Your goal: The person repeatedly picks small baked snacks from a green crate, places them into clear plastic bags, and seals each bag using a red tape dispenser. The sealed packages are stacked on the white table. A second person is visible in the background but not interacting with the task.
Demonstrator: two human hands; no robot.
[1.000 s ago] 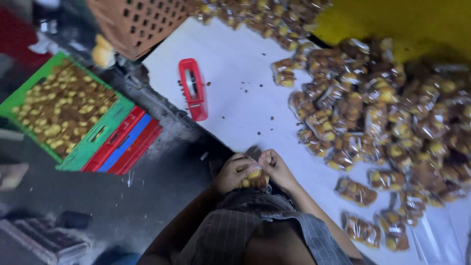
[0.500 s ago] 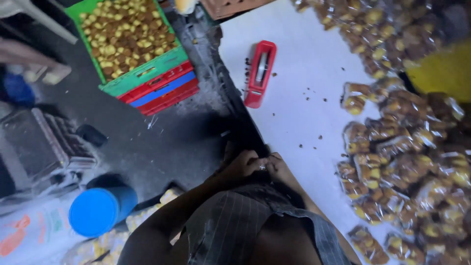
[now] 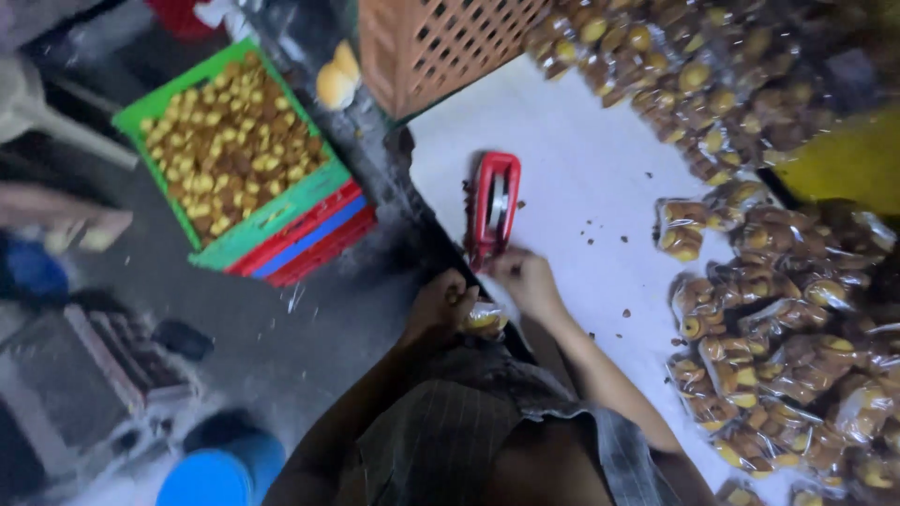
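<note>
My left hand [image 3: 439, 309] holds a small packet [image 3: 485, 321] at the bench [image 3: 581, 187] edge; my right hand [image 3: 527, 281] touches the red sealer [image 3: 494, 208]. I should keep the packet mouth flat.

the scene was dim overall, with the brightest patch on the white table [image 3: 600, 187], which took a soft, even light from above with no hard glare. the floor [image 3: 281, 337] beside the table's left edge sat in deep shadow, and the torso at the bottom edge was nearly black. motion blur smeared the whole frame: the packets [image 3: 778, 309] along the table's right edge ran together, and the green crate [image 3: 230, 150] held only soft yellow blobs. faint sheen showed on the packet wrappers. the left hand [image 3: 439, 307] and right hand [image 3: 527, 279] were soft-edged. the corners were the blurriest, the blue tub [image 3: 211, 473] a mere smudge.
</note>
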